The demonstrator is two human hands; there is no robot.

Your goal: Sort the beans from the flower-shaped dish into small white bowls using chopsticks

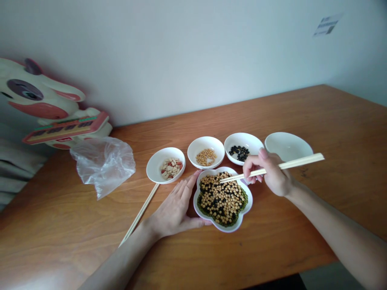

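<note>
A flower-shaped white bowl (246, 210) holds yellow soybeans, black beans and small green beans mixed together. My left hand (173, 207) cups its left side, fingers along the back and thumb at the front rim. In my right hand (272, 173) is a pair of wooden chopsticks (293, 162), gripped above the bowl's right side. Their tips touch or hover just over the beans near the back; whether they pinch a bean I cannot tell. Behind stand white round bowls: one with soybeans (206, 156) and one with black beans (239, 153).
To the left, a white bowl (152, 167) contains pale and reddish seeds or nuts. At the right is another white bowl (287, 146). A second pair of chopsticks (140, 213) lies by my left forearm. A clear plastic bag (104, 161) and a cow-shaped toy keyboard (66, 129) stand at the left.
</note>
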